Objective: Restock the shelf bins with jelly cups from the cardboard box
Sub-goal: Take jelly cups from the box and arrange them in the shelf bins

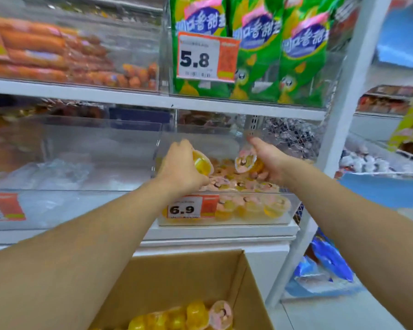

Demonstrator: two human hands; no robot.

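Shelf (pixel 224 108): white store shelving; the clear bin (pixel 227 222) marked 6.9 sat on the lower level, straight ahead of the person and above the box.
Box (pixel 236 277): open cardboard, at the bottom of the view below the bin, with yellow cups (pixel 196 313) lying loose in it, a good number left.
Bin: front wall clear, part-filled with cups; both hands were over its open top, well above the box.
Key relation: the bin's fill lay directly below and just ahead of both hands, so the drop was short and downward; neither hand was clearly nearer.
Left hand (pixel 180 169): knuckles up, fingers curled round a yellow cup (pixel 202 164) lying on its side, lid toward the right.
Right hand (pixel 268 160): curled round a second cup (pixel 246 161), its pink lid tilted toward the camera; it possibly held more beneath, though blur hid that.
Cups: small, clear plastic, yellow jelly, pink printed foil lids; those in the bin (pixel 255 206) lay jumbled, some lid-up.
Judgement: the load was ready to be let go into the bin, with more trips to the box to follow.
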